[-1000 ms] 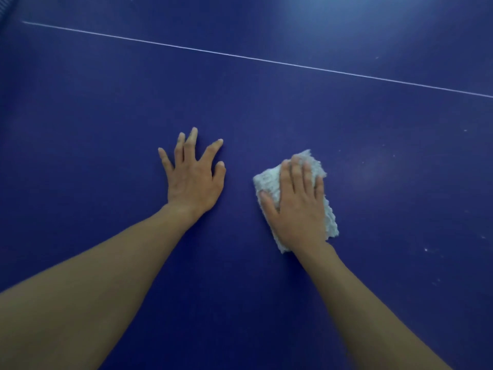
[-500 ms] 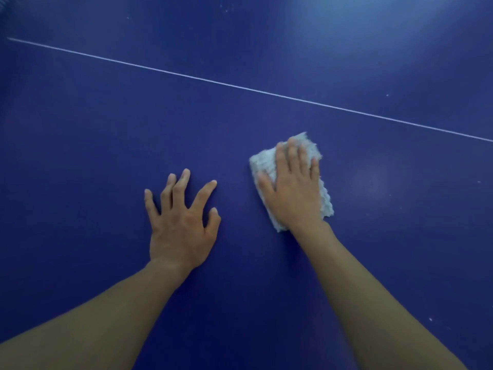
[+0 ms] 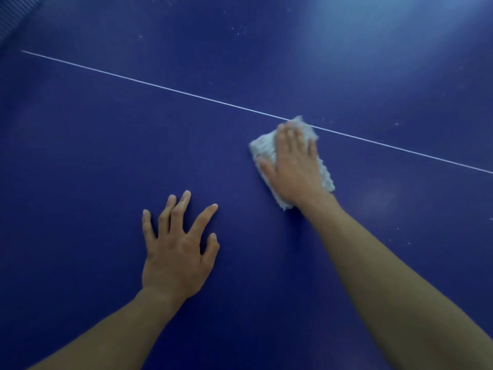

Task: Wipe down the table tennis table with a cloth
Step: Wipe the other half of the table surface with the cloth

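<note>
- Blue desk point(image 3: 80, 161) with a matt top fills nearly the whole head view. 1 thin white line point(image 3: 160, 86) crosses it from upper left down to the right edge.
- White fluffy cloth point(image 3: 262, 148) lies flat on the desk, right of centre, folded into a rough rectangle. Its far edge sits on the white line and is slightly blurred there.
- Right hand point(image 3: 296, 166) is palm down on the cloth and covers most of it. Cloth shows past the hand on the left, on the right, and at 1 corner by the wrist.
- Right fingers point(image 3: 288, 134) are straight, pressed together and flat on the cloth. Thumb angles out to the left, also on the cloth.
- Left hand point(image 3: 176, 249) is palm down on bare desk, nearer the camera and left of the cloth, apart from it.
- Left fingers point(image 3: 204, 218) are spread wide, tips on the desk, knuckles a bit raised.
- 2 bare forearms enter from below: left forearm point(image 3: 106, 329) from bottom left, right forearm point(image 3: 400, 276) from bottom right.
- Pale specks point(image 3: 237, 30) dot the desk beyond the line, with a few more at the right side.
- Soft glare point(image 3: 400, 36) sits on the desk at upper right.
- Grey ribbed patch point(image 3: 10, 17) is in the top left corner; cannot tell what it is.
</note>
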